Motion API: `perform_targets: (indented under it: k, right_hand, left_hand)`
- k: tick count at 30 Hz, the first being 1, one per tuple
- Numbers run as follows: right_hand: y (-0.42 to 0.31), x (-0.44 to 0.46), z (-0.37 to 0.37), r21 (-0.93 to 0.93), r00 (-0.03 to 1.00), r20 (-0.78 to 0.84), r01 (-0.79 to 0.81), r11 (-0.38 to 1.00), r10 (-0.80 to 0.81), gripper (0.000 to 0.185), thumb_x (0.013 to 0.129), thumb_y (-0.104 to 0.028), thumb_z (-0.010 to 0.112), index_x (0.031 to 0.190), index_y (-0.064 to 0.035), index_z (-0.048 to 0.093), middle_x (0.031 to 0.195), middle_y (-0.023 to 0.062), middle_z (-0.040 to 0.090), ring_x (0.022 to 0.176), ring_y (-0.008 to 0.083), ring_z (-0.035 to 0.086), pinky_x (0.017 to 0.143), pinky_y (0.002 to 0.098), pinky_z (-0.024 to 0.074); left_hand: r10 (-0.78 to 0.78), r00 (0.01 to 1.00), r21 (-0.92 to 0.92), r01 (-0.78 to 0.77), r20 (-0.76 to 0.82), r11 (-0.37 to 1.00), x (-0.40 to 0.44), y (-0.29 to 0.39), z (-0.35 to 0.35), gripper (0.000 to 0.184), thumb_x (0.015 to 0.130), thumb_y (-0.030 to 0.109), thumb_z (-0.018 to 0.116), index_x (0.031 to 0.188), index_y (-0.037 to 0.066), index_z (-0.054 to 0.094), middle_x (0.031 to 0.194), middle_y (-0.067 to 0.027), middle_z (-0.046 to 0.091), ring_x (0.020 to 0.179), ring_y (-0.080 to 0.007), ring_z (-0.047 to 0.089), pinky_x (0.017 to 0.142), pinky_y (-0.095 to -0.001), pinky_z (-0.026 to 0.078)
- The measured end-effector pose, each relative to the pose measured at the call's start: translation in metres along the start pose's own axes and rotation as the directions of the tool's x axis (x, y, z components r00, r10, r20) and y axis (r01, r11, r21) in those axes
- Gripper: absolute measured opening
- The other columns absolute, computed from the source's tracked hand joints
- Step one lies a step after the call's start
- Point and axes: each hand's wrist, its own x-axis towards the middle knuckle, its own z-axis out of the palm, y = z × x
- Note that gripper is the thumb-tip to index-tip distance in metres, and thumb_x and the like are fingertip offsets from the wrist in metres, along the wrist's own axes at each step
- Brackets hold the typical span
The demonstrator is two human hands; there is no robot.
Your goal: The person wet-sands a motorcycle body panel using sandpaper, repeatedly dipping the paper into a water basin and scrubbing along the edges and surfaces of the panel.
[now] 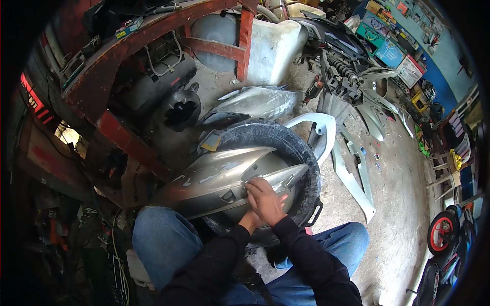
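Two long, pointed silver-grey motorcycle body panels (204, 186) lie across a round black rubber tub (306, 153), with worn, pale patches on their paint. My right hand (266, 200) rests over the nearer panel's tip end, its fingers bent and close together. What lies under those fingers, if anything, is hidden. Beneath and beside it is my left hand (249, 220), mostly covered; a few fingertips show past the right hand. A small grey and yellow block (210, 141) sits on the tub's far rim.
Another scuffed panel (255, 104) lies beyond the tub. A white grab-rail-shaped part (326, 135) leans at its right, near long pale trim pieces (352, 183). A red wooden bench (107, 76) stands at left. A partly stripped motorcycle (342, 71) is behind; a red-rimmed wheel (442, 232) is at right.
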Motion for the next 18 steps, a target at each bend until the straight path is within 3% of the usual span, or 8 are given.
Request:
perform_targets:
  k: [1, 2, 3, 5, 7, 8, 11, 18]
  right_hand:
    - [0.01, 0.004, -0.007, 0.001, 1.0, -0.004, -0.002, 1.0, 0.002, 0.031, 0.082, -0.016, 0.069, 0.11, -0.0021, 0.069, 0.116, 0.0169, 0.064, 0.116, 0.0355, 0.057, 0.101, 0.0427, 0.0456]
    - [0.029, 0.01, -0.021, -0.034, 0.996, 0.042, -0.081, 0.996, 0.082, 0.034, 0.089, -0.02, 0.061, 0.115, 0.0008, 0.065, 0.121, 0.0181, 0.063, 0.116, 0.0339, 0.057, 0.103, 0.0414, 0.0438]
    - [0.042, 0.016, -0.031, -0.072, 0.982, 0.089, -0.158, 0.985, 0.165, 0.039, 0.097, -0.025, 0.053, 0.121, 0.0037, 0.061, 0.126, 0.0192, 0.062, 0.117, 0.0323, 0.057, 0.105, 0.0401, 0.0419]
    - [0.042, 0.018, -0.025, -0.076, 0.953, 0.161, -0.248, 0.966, 0.257, 0.05, 0.099, -0.037, 0.049, 0.129, 0.0029, 0.056, 0.134, 0.0168, 0.059, 0.122, 0.0299, 0.053, 0.11, 0.0386, 0.037]
    - [0.052, -0.006, 0.041, 0.081, 0.988, -0.119, 0.104, 0.991, -0.094, 0.023, 0.085, -0.007, 0.062, 0.105, 0.0026, 0.065, 0.104, 0.0185, 0.065, 0.104, 0.0376, 0.06, 0.093, 0.0437, 0.048]
    - [0.084, -0.017, 0.086, 0.079, 0.986, -0.116, 0.131, 0.988, -0.122, 0.021, 0.086, -0.011, 0.061, 0.101, 0.0023, 0.067, 0.107, 0.0189, 0.064, 0.104, 0.0366, 0.06, 0.092, 0.0431, 0.0489]
    - [0.036, 0.018, -0.03, 0.048, 0.988, 0.097, -0.128, 0.991, 0.123, 0.026, 0.09, -0.014, 0.059, 0.109, 0.0013, 0.066, 0.116, 0.0209, 0.063, 0.113, 0.0351, 0.058, 0.099, 0.0428, 0.0456]
    - [0.042, 0.007, -0.001, 0.083, 1.0, 0.007, -0.024, 0.996, 0.023, 0.029, 0.089, -0.011, 0.057, 0.113, 0.0018, 0.064, 0.119, 0.0207, 0.062, 0.116, 0.038, 0.056, 0.102, 0.0434, 0.0437]
  left_hand:
    - [-0.001, 1.0, 0.002, 0.001, 0.004, 1.0, 0.005, 0.01, 0.001, 0.043, 0.106, 0.027, 0.043, 0.143, 0.006, 0.042, 0.145, -0.0123, 0.047, 0.129, -0.0201, 0.05, 0.105, -0.04, 0.044]
    - [-0.369, 0.925, -0.437, 0.296, -0.089, 0.849, 0.009, 0.019, 0.0, 0.044, 0.106, 0.029, 0.042, 0.144, 0.006, 0.042, 0.145, -0.0114, 0.047, 0.131, -0.0203, 0.049, 0.107, -0.0406, 0.042]
    - [-0.69, 0.723, -0.792, 0.416, -0.008, 0.446, 0.009, 0.02, -0.002, 0.046, 0.106, 0.031, 0.041, 0.145, 0.007, 0.041, 0.146, -0.0106, 0.047, 0.132, -0.0205, 0.047, 0.109, -0.0411, 0.04]
    - [-0.666, 0.745, -0.73, 0.481, 0.049, 0.485, 0.008, 0.024, -0.004, 0.046, 0.107, 0.034, 0.037, 0.144, 0.006, 0.043, 0.143, -0.0096, 0.05, 0.132, -0.0214, 0.049, 0.111, -0.0401, 0.04]
    - [-0.467, 0.883, -0.715, 0.354, 0.044, 0.603, 0.0, 0.048, 0.002, 0.044, 0.107, 0.034, 0.035, 0.138, 0.006, 0.047, 0.138, -0.008, 0.055, 0.128, -0.0209, 0.052, 0.11, -0.0392, 0.042]
    - [-0.353, 0.934, -0.704, 0.283, 0.049, 0.652, 0.001, 0.054, 0.003, 0.043, 0.107, 0.033, 0.035, 0.136, 0.005, 0.049, 0.135, -0.0072, 0.057, 0.127, -0.0207, 0.054, 0.11, -0.0388, 0.042]
    - [-0.69, 0.724, -0.738, 0.455, -0.019, 0.498, 0.01, 0.042, 0.004, 0.043, 0.107, 0.034, 0.035, 0.136, 0.006, 0.049, 0.135, -0.0078, 0.057, 0.13, -0.0223, 0.051, 0.112, -0.0408, 0.039]
    - [-0.544, 0.838, -0.706, 0.407, 0.036, 0.58, 0.006, 0.024, -0.006, 0.045, 0.106, 0.038, 0.038, 0.137, 0.008, 0.05, 0.134, -0.008, 0.058, 0.124, -0.0184, 0.056, 0.11, -0.0404, 0.042]
